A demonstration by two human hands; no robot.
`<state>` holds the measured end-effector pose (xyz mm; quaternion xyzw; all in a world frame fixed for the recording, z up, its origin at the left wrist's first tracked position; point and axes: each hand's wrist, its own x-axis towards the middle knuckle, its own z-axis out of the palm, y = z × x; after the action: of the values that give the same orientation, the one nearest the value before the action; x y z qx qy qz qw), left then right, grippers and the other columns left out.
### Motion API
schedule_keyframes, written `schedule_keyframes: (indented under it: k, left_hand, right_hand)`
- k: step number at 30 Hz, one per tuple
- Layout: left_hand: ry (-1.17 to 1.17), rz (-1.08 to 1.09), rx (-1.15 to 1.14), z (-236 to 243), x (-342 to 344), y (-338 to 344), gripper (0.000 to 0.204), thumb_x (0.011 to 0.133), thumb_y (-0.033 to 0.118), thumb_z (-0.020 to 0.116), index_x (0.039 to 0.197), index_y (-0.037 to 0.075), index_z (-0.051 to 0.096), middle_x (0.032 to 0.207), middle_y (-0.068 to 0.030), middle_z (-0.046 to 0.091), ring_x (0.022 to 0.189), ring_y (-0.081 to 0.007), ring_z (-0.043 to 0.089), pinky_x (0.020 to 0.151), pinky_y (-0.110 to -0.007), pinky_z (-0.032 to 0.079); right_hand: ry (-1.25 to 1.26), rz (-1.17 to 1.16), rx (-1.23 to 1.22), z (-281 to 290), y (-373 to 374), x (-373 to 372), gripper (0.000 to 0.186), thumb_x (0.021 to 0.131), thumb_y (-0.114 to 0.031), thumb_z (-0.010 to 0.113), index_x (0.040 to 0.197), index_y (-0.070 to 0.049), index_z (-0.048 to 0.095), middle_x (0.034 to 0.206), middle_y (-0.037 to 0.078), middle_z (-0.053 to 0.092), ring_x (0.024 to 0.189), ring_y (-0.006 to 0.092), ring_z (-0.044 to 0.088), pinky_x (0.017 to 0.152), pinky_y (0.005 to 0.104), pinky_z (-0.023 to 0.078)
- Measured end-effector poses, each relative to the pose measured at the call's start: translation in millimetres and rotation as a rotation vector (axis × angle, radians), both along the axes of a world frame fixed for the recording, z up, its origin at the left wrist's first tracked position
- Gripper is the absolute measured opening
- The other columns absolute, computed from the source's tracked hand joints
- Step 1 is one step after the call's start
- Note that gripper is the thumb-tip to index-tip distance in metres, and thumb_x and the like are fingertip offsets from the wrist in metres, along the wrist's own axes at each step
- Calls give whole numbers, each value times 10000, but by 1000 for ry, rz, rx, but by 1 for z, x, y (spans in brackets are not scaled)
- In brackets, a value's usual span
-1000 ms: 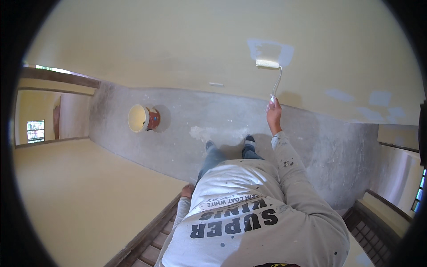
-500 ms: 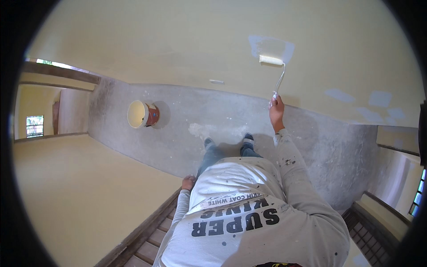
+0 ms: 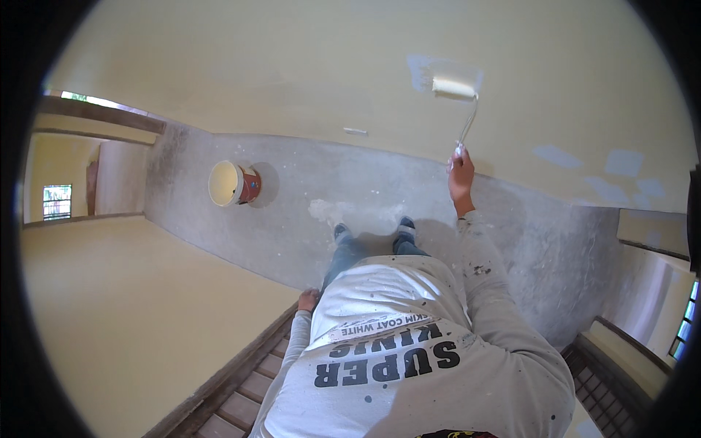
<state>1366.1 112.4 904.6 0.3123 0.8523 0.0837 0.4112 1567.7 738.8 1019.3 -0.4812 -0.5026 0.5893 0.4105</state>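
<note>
My right hand point(image 3: 461, 175) is closed round the handle of a paint roller point(image 3: 454, 88), arm stretched toward the cream wall point(image 3: 292, 66). The roller's pale sleeve lies against the wall over a whitish-blue patch point(image 3: 420, 71); cream paint covers part of that patch. From the sleeve's right end a thin wire frame bends down to the handle. Low at my left hip hangs my left hand point(image 3: 309, 299), close to my trouser leg, its fingers too small and tucked in to read.
A paint bucket point(image 3: 252, 185) with cream inside stands on the grey concrete floor point(image 3: 307, 168) to the left. More pale patches point(image 3: 624, 161) mark the wall at right. A small white strip point(image 3: 355, 132) sits low on the wall. Brown wooden slats point(image 3: 241, 405) are at lower left.
The roller has moved a little up and to the right across the patch, and my right hand has shifted with it. More of the patch's middle looks cream. My left hand stays put.
</note>
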Motion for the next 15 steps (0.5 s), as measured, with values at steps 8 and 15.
schedule_keyframes:
  k: [8, 15]
  left_hand:
    - [-151, 300, 45, -20, -3, 0, 266, 807, 208, 716, 1054, 138, 785, 1226, -179, 703, 1162, -357, 655, 1031, -394, 518]
    - [-106, 241, -39, -6, -2, -9, 263, 827, 196, 706, 1069, 123, 777, 1242, -183, 694, 1178, -365, 645, 1052, -399, 504]
  right_hand:
    - [40, -36, 48, -7, 3, 4, 324, 1073, -140, 490, 1357, -23, 595, 836, -20, 534, 683, 82, 468, 583, 251, 413]
    - [-63, -35, 150, 55, 4, 0, 332, 1072, -148, 476, 1347, -12, 603, 800, -9, 521, 686, 85, 461, 598, 249, 410]
